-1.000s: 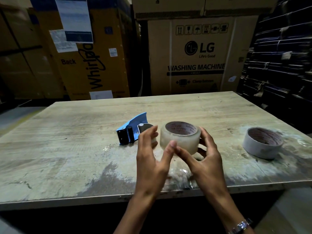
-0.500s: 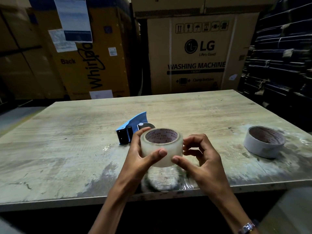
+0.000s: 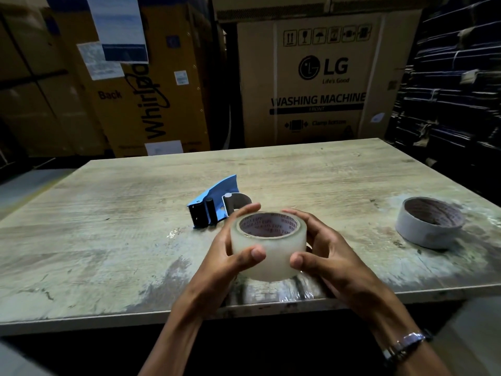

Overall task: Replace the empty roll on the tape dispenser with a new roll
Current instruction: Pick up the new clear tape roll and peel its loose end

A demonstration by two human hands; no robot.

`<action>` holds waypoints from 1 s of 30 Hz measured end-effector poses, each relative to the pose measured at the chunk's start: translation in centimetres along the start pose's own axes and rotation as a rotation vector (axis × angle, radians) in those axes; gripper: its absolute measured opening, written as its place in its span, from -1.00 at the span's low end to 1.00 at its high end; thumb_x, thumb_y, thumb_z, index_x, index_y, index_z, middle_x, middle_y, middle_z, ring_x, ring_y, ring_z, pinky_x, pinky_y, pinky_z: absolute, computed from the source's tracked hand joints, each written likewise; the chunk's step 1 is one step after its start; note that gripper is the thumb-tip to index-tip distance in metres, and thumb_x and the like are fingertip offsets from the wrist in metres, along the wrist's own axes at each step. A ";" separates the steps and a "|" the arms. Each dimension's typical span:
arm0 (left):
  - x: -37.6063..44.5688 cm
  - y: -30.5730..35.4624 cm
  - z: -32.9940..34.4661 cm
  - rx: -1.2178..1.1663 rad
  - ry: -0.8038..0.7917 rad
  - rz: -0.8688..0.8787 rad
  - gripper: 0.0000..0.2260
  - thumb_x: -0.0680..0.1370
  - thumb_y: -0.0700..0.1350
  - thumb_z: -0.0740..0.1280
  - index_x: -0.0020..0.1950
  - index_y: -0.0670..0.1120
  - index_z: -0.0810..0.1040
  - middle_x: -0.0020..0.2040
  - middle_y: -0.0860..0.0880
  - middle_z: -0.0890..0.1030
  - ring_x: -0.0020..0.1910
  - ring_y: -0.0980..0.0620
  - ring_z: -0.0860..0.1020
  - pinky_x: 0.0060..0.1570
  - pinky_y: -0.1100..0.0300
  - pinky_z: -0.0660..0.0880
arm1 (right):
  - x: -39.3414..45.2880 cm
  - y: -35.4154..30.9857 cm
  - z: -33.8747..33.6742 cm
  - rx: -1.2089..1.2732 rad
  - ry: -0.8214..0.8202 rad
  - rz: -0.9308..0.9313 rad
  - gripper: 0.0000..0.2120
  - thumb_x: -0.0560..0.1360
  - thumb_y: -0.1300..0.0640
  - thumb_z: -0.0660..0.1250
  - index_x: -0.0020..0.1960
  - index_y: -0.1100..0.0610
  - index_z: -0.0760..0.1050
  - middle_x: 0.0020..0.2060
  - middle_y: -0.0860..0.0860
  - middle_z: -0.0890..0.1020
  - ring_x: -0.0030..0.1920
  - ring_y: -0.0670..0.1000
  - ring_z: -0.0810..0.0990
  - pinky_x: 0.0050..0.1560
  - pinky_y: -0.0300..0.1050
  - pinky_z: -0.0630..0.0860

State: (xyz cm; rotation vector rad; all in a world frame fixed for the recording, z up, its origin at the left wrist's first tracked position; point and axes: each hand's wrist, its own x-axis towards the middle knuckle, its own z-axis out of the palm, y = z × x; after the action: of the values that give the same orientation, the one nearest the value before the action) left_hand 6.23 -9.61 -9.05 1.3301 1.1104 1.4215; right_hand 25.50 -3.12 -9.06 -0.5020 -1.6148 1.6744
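A full roll of clear tape (image 3: 267, 246) with a printed cardboard core is held upright just above the table's near edge. My left hand (image 3: 230, 256) wraps its left side, thumb on the front. My right hand (image 3: 325, 253) clasps its right side, thumb on the front too. Just behind the roll lies the blue tape dispenser (image 3: 214, 204) on its side, its black cutter end pointing left; my fingers hide part of its metal hub. A thin, nearly used-up roll (image 3: 429, 222) lies flat on the table at the right.
The worn wooden table (image 3: 108, 240) has crumpled clear film (image 3: 295, 294) at its near edge under my hands. Big cardboard appliance boxes (image 3: 317, 77) stand behind the table, and dark stacked material (image 3: 455, 90) rises at the right.
The roll has come slightly nearer and to the right. My right hand, which was pinching at the roll's side, now clasps it fully, so both hands hold it.
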 end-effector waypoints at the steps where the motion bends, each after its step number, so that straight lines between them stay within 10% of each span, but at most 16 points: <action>1: 0.0 -0.1 0.0 0.003 -0.005 -0.002 -0.04 0.14 0.30 0.60 0.45 0.00 0.37 0.28 -0.13 0.62 0.28 -0.15 0.59 0.26 -0.13 0.52 | 0.0 0.0 0.0 0.006 -0.003 -0.001 -0.19 0.18 -0.10 0.69 0.37 -0.04 0.49 0.31 0.09 0.59 0.29 0.16 0.60 0.24 0.11 0.50; 20: 0.1 0.0 0.2 -0.012 0.047 -0.031 -0.05 0.12 0.31 0.60 0.43 0.04 0.41 0.27 -0.12 0.62 0.25 -0.10 0.61 0.15 0.03 0.57 | -0.1 0.2 0.4 0.049 0.139 -0.056 -0.32 0.04 -0.09 0.73 0.09 0.00 0.60 0.05 0.02 0.71 0.02 -0.02 0.69 -0.05 -0.13 0.61; 25: 0.4 -0.3 0.2 0.029 0.134 0.016 -0.24 0.22 0.10 0.55 0.39 0.08 0.41 0.22 -0.07 0.65 0.22 -0.06 0.62 0.14 0.05 0.57 | -0.7 0.5 0.8 -0.017 0.266 -0.135 -0.67 0.19 0.06 0.66 -0.14 -0.03 0.60 -0.24 -0.04 0.60 -0.22 -0.06 0.58 -0.25 -0.30 0.53; 30: 0.3 -0.1 0.6 0.103 0.201 0.083 -0.27 0.23 0.11 0.54 0.35 0.24 0.37 0.25 0.06 0.61 0.21 0.12 0.61 0.21 0.10 0.56 | -0.5 0.4 1.0 -0.164 0.237 -0.095 -0.44 0.20 -0.06 0.64 0.15 0.00 0.57 0.07 0.04 0.67 0.05 0.03 0.70 0.02 -0.13 0.62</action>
State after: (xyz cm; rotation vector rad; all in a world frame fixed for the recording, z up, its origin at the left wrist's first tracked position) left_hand 6.83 -9.30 -9.02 1.3408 1.2876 1.6047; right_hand 25.01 -4.10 -9.46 -0.6693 -1.5814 1.3642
